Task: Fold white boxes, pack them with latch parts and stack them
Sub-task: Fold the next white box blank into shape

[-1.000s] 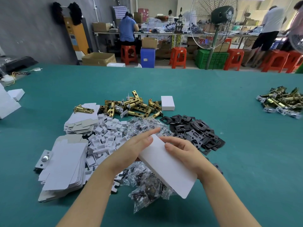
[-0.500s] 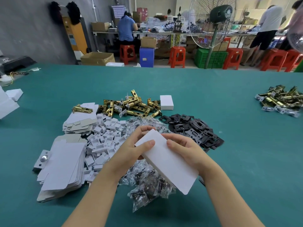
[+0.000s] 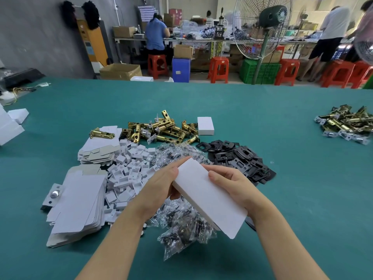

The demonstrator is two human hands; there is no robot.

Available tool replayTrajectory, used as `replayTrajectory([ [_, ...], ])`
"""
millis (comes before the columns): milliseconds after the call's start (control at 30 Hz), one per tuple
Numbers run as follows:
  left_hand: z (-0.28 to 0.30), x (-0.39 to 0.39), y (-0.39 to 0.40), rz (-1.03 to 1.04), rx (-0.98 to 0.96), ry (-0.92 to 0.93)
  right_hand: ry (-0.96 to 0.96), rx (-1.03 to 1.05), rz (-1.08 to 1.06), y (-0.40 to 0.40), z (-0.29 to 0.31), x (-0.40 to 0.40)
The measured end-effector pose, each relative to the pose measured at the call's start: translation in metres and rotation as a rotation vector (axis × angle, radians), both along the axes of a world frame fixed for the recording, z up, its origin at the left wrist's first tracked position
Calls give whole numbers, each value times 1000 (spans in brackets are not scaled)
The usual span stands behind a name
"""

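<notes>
Bright, even light from above; shadows are soft. The edges bend from the wide lens, the background slightly soft.

Background's busy: big pedestal fan (image 3: 264,27) behind the green worktop (image 3: 282,178), red stools (image 3: 219,69), a green crate (image 3: 260,72), a blue stool (image 3: 181,69), open cardboard box (image 3: 120,71) on the floor.

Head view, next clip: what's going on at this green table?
A person is shaping a white box, holding it in both hands above the table: left hand gripping its far end, right hand curled over its right edge. Around it lie flat box blanks, small white inserts, bagged screws, black plates and brass latches. One closed box sits beside the latches.
</notes>
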State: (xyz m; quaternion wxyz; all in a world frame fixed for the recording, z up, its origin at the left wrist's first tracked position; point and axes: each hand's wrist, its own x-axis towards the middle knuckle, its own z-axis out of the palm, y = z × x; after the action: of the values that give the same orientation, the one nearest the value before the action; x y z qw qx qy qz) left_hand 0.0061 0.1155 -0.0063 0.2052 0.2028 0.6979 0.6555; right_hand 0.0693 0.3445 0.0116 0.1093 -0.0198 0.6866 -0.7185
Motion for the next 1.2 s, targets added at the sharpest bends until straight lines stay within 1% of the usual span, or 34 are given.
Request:
replayTrajectory([
  [200, 6, 6, 1, -59, 3, 6, -25, -17, 11, -1, 2, 2],
  [267, 11, 10, 2, -67, -59, 42, -27, -13, -9, -2, 3, 2],
  [367, 17, 14, 2, -75, -202, 151, -20, -3, -15, -3, 5, 2],
  [433, 19, 16, 2, -77, -250, 209, -20, -2, -13, -3, 6, 2],
  [500, 19, 15, 3, -73, -282, 219, -17, 1, -16, -1, 6, 3],
  [633, 14, 12, 3, -90, -232, 136, -8, 16, -22, 0, 2, 2],
  [733, 12, 12, 4, -44, -123, 56, -39, 57, -26, -2, 5, -2],
  [767, 11, 11, 5, -5, -69, 12, -77, 34, -33, -2, 7, -3],
  [833, 10, 9, 7, 99, 113, -114, -154, -147, -71, 3, 4, -7],
  [867, 9, 8, 8, 144, 250, -183, -144, -244, -76, 6, 4, -8],
  [900, 8, 7, 8, 176, 389, -243, -103, -296, -65, 9, 2, -7],
  [933, 8, 5, 7, 202, 491, -288, -49, -295, -41, 11, -1, -5],
  [967, 7, 3, 6, 218, 546, -315, 8, -253, -13, 11, -5, -4],
  [1000, 6, 3, 6, 217, 562, -330, 60, -183, 20, 9, -8, -4],
  [1067, 5, 4, 7, 162, 535, -368, 124, -70, 32, 3, -12, -4],
  [1200, 1, 9, 13, -48, 387, -543, 195, -4, 56, -5, -3, -5],
])
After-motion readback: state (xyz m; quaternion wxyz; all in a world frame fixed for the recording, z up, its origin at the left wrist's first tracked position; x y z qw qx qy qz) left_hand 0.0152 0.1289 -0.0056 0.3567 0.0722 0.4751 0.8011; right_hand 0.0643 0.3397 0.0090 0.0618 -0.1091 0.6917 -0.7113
